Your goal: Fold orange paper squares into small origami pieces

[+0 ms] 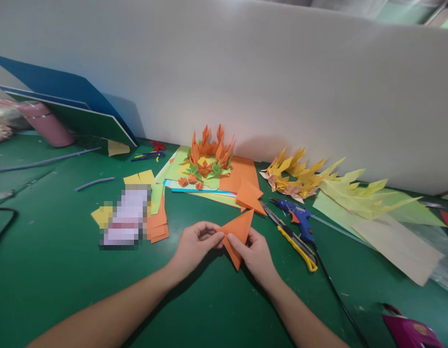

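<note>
A folded piece of orange paper [239, 228], triangular in outline, is held above the green table between both hands. My left hand [197, 246] pinches its left corner between thumb and fingers. On the other side my right hand [256, 253] grips it, thumb pressed on the front face and fingers behind, partly hidden. Just beyond lie more folded orange pieces [248, 194]. Close to my right hand are a yellow utility knife [296, 246] and a blue glue gun [298, 220].
An orange folded-paper crown [211, 157] stands on coloured sheets by the white wall. Yellow paper crowns [300, 176] lie to the right. Orange and yellow squares [157, 224] surround a pixelated object [126, 215] at left. A pink bottle [46, 123] leans near blue boards [64, 87].
</note>
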### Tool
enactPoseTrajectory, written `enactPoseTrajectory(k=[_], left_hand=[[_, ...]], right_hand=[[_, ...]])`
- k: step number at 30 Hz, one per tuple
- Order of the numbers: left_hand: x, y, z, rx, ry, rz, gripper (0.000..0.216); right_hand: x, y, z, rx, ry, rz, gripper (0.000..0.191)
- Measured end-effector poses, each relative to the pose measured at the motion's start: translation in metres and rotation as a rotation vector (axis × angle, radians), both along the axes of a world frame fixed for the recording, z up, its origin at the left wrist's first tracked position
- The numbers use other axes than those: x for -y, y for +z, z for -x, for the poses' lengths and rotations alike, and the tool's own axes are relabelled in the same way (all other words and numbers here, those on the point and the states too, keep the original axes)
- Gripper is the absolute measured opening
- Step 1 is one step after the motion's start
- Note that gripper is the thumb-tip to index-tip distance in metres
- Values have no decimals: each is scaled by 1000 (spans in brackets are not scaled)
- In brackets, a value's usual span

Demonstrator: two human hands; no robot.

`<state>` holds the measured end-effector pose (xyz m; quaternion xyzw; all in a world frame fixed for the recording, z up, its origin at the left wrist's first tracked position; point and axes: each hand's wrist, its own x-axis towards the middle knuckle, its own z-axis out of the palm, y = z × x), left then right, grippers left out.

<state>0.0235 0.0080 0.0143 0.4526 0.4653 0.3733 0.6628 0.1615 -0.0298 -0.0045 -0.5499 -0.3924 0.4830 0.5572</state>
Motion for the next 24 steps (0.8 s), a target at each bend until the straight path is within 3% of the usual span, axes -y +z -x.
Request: enactPoseTrajectory(k=[24], left_hand=[[-1, 3, -1, 97, 44, 102, 29]], right_hand=[[0, 2, -2, -23, 79, -80, 26]])
